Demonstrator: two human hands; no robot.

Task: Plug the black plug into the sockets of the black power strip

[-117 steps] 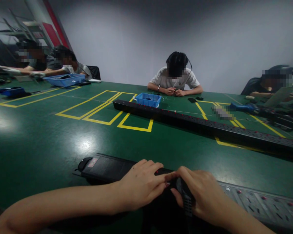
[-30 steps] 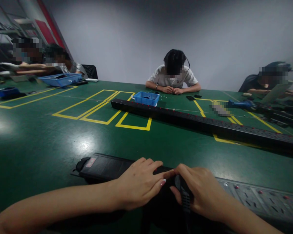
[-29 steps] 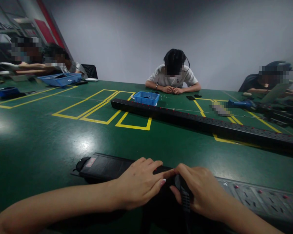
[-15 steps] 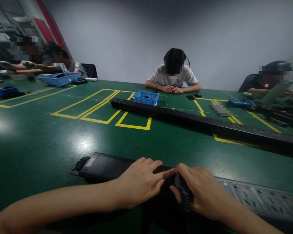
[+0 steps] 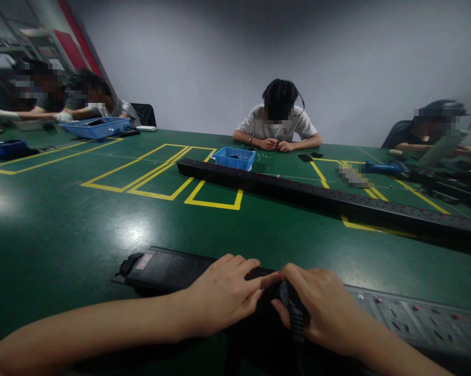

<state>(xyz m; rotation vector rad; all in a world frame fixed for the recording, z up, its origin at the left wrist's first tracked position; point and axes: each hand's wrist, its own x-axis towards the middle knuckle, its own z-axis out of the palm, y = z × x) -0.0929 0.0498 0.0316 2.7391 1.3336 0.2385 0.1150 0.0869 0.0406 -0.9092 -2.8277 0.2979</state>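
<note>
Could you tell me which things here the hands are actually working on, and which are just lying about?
In hand:
left hand resting on the near power strip
right hand gripping a black plug

Lying about:
far power strip
blue tray
larger blue tray

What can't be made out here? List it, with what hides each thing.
Head view, the only view:
- Where the plug meets the near power strip: covered by the left hand and right hand.
- The strip's right end: cut off by the frame edge.
- Contents of the blue bin: too small.
- The red label: too small to read.
</note>
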